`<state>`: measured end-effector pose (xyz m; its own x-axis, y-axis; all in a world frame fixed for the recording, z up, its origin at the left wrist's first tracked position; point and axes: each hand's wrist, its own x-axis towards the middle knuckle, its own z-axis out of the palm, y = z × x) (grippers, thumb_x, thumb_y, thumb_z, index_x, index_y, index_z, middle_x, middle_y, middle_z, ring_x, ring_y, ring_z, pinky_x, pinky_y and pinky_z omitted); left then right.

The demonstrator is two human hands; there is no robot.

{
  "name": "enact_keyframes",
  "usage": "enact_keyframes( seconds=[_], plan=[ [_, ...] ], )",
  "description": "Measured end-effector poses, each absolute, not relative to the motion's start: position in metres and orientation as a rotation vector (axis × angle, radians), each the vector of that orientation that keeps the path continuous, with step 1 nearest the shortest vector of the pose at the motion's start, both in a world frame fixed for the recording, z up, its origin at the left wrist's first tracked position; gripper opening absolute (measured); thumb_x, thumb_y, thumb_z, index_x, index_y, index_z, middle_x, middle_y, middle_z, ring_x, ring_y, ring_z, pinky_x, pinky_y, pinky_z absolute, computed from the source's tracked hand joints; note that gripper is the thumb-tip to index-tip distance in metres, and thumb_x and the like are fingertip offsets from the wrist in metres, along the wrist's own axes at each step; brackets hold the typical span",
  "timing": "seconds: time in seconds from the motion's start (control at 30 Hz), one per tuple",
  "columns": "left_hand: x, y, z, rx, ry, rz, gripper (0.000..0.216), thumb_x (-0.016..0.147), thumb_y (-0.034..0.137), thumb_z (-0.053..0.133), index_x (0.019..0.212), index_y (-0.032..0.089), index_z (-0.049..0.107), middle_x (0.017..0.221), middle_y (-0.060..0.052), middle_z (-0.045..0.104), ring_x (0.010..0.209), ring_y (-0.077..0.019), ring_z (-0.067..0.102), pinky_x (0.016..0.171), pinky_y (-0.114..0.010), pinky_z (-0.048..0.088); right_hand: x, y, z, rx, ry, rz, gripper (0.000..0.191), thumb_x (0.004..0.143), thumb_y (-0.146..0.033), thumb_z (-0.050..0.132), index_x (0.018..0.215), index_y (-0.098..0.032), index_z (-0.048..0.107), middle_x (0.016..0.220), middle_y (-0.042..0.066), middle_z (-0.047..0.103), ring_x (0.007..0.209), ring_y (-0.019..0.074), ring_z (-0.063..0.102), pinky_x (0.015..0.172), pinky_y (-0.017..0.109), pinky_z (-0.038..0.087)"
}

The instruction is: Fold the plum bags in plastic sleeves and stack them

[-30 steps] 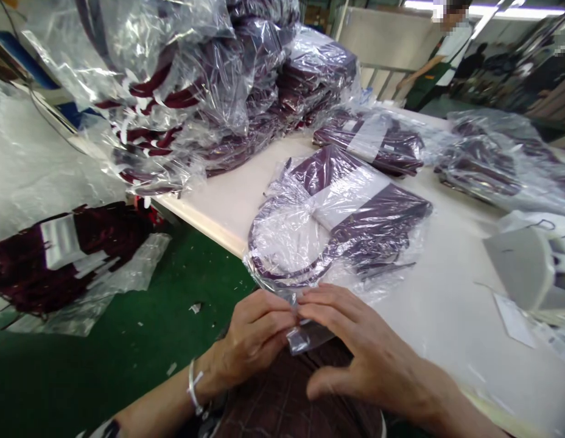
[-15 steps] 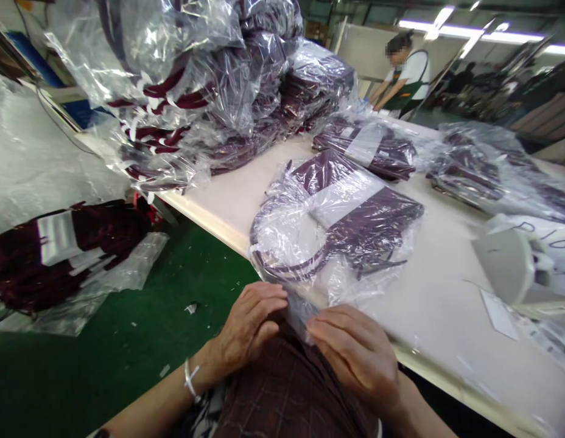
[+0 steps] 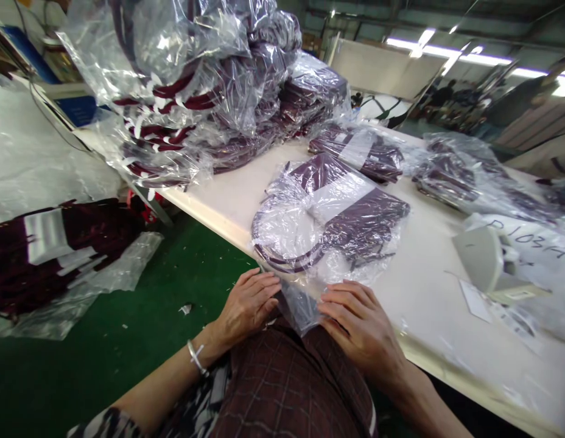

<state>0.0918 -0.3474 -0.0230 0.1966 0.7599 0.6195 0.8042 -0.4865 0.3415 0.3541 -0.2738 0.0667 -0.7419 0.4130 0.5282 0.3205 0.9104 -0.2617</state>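
A clear plastic bag (image 3: 291, 234) with a folded dark maroon garment (image 3: 350, 210) inside lies at the table's near edge. A white paper band crosses the garment, and a curved strap or trim shows beside it. The loose mouth of the bag hangs over the edge toward my body. My left hand (image 3: 249, 302) pinches the left corner of this mouth, thumb below the fingers. My right hand (image 3: 362, 325) grips the right corner, fingers bent over the film. Between the hands the plastic is spread nearly flat. A brown checked apron (image 3: 291, 389) lies just below.
Bagged maroon garments (image 3: 209, 97) are piled high at the table's back left. More bagged bundles (image 3: 451, 167) lie farther back and right. A grey-white tape dispenser (image 3: 487, 261) stands at the right. At lower left, a maroon bundle (image 3: 91, 237) sits above the green floor (image 3: 191, 274).
Both hands have moved slightly forward with the bag's mouth, and the film between them is more spread out. The co-worker at the back has bent low, mostly out of sight.
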Motion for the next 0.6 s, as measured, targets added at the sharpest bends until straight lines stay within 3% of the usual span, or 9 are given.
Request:
enact_keyframes(
  seconds=[0.17,0.33,0.47,0.6],
  plan=[
    [0.096,-0.347,-0.032,-2.398,-1.660,-1.126,0.022,0.103,0.028,0.051,0.113,0.020,0.069,0.107,-0.007,0.076,0.103,-0.0216,0.069,0.097,-0.042,0.048,0.352,-0.278,0.068,-0.409,-2.438,0.294,0.015,0.093,-0.010,0.066,0.104,-0.020,0.068,0.096,0.003,0.074,0.095,0.0187,0.066,0.100,0.041,0.047],
    [0.101,-0.329,-0.028,-2.620,-1.449,-1.119,0.040,0.102,0.018,0.046,0.141,0.017,0.053,0.138,-0.013,0.065,0.132,-0.0227,0.057,0.113,-0.043,0.043,0.349,-0.281,0.068,-0.417,-2.405,0.336,0.025,0.094,-0.005,0.062,0.114,-0.018,0.067,0.093,0.006,0.071,0.087,0.0180,0.063,0.082,0.035,0.053],
    [0.108,-0.295,-0.027,-2.888,-1.216,-1.065,0.040,0.099,0.018,0.050,0.138,0.013,0.055,0.136,-0.015,0.065,0.130,-0.0239,0.059,0.115,-0.042,0.045,0.345,-0.281,0.070,-0.417,-2.375,0.324,0.018,0.094,-0.008,0.064,0.106,-0.019,0.069,0.089,0.005,0.071,0.083,0.0178,0.064,0.077,0.033,0.054],
    [0.119,-0.253,-0.024,-2.877,-1.295,-0.963,0.035,0.100,0.021,0.049,0.131,0.015,0.062,0.134,-0.017,0.065,0.127,-0.0274,0.059,0.112,-0.045,0.047,0.342,-0.281,0.072,-0.372,-2.325,0.370,0.020,0.093,-0.006,0.064,0.108,-0.019,0.068,0.095,0.006,0.074,0.089,0.0174,0.067,0.081,0.031,0.057]
  ],
)
